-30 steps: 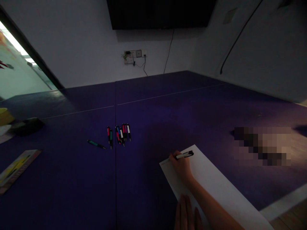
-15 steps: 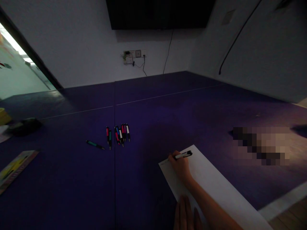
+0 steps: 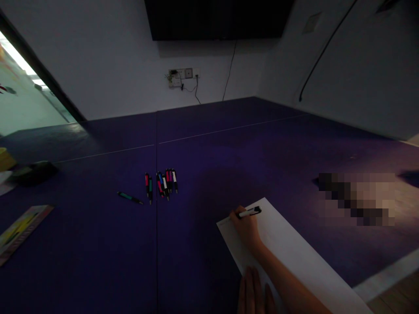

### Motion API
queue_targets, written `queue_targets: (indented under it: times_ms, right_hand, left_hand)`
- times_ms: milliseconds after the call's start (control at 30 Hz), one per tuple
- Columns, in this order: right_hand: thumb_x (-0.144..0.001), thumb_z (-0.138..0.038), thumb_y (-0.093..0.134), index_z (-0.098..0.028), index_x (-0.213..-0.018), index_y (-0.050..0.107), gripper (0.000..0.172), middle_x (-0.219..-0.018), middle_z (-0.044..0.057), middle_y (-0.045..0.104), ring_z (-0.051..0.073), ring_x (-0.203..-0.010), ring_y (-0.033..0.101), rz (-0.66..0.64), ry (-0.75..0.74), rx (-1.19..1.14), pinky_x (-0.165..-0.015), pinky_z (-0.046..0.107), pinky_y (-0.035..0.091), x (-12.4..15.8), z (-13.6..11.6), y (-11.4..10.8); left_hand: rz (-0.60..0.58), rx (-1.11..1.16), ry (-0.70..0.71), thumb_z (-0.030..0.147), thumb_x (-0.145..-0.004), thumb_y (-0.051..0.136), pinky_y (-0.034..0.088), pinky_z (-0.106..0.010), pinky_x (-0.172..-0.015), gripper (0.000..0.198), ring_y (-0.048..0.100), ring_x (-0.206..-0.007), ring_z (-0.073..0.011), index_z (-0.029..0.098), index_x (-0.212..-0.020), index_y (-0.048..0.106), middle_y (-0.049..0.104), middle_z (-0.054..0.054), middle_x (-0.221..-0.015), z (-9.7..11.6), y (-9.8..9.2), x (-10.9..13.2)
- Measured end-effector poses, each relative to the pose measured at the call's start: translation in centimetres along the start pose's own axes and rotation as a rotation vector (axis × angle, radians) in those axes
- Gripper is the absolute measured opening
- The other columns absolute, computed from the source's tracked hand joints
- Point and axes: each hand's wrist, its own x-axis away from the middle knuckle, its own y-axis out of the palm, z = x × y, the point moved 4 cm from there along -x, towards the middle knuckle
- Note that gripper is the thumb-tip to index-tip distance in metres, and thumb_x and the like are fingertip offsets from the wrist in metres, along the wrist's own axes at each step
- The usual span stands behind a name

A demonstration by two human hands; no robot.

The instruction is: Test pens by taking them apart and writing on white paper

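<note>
My right hand [image 3: 247,226] is closed around a black-and-white pen [image 3: 250,212], its tip resting on the far left corner of a long white sheet of paper [image 3: 294,257]. My left hand [image 3: 253,294] lies flat at the bottom edge, fingers stretched out together and pressing the near part of the sheet. The paper runs diagonally across a dark purple table [image 3: 98,244]. Several coloured pens [image 3: 162,183] lie in a loose row further out on the table, with one teal pen [image 3: 130,197] apart to their left.
A flat printed pen box [image 3: 19,231] lies at the table's left edge, with a dark object [image 3: 34,171] behind it. A blurred patch [image 3: 356,198] sits on the right. A wall socket with cables [image 3: 181,76] and a dark screen [image 3: 219,19] hang on the far wall.
</note>
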Motion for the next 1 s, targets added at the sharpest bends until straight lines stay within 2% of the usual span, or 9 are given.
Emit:
queue_targets:
  times_ms: [200,367,533,733,1000]
  right_hand:
    - [-0.062,-0.037,0.042,-0.023,-0.045,0.032,0.024,-0.039,-0.006,0.031,0.010,-0.040,0.033,-0.046,0.008,0.013,-0.043,0.025,0.024,0.01,-0.10,-0.03]
    - [-0.062,-0.036,0.040,-0.023,-0.045,0.031,0.024,-0.038,-0.006,0.031,0.010,-0.039,0.032,-0.028,0.008,0.028,-0.042,0.025,0.024,-0.03,0.08,-0.02]
    - [-0.062,-0.035,0.041,-0.023,-0.044,0.030,0.025,-0.038,-0.006,0.032,0.010,-0.040,0.033,-0.046,-0.005,0.006,-0.042,0.024,0.025,0.01,0.07,0.00]
    - [-0.062,-0.036,0.041,-0.023,-0.044,0.030,0.024,-0.039,-0.006,0.031,0.010,-0.039,0.032,-0.057,-0.005,0.009,-0.042,0.025,0.024,0.04,-0.04,0.00]
    - [-0.061,-0.035,0.041,-0.023,-0.044,0.031,0.022,-0.038,-0.006,0.032,0.010,-0.039,0.032,-0.042,0.015,-0.002,-0.043,0.024,0.024,0.00,-0.10,-0.01]
  left_hand:
    - [-0.008,0.003,-0.022,0.008,-0.080,0.029,0.048,-0.031,-0.072,0.030,0.060,-0.092,-0.0198,0.016,-0.082,0.058,0.067,-0.008,-0.086,-0.01,-0.12,-0.06]
    - [-0.009,-0.008,0.016,0.006,-0.080,0.028,0.047,-0.031,-0.074,0.031,0.059,-0.092,-0.0193,0.015,-0.083,0.057,0.067,-0.008,-0.086,-0.04,-0.15,-0.02]
    - [-0.011,0.019,-0.030,0.008,-0.080,0.032,0.048,-0.031,-0.073,0.027,0.058,-0.095,-0.0205,0.015,-0.086,0.057,0.067,-0.008,-0.089,-0.10,0.04,0.42]
    - [-0.016,-0.016,0.019,0.005,-0.078,0.031,0.048,-0.032,-0.073,0.028,0.058,-0.096,-0.0208,0.015,-0.085,0.056,0.067,-0.008,-0.088,0.03,0.02,0.27]
    - [0.002,-0.004,-0.014,0.007,-0.080,0.031,0.047,-0.030,-0.076,0.029,0.058,-0.095,-0.0192,0.016,-0.081,0.058,0.067,-0.007,-0.087,0.01,0.07,0.39]
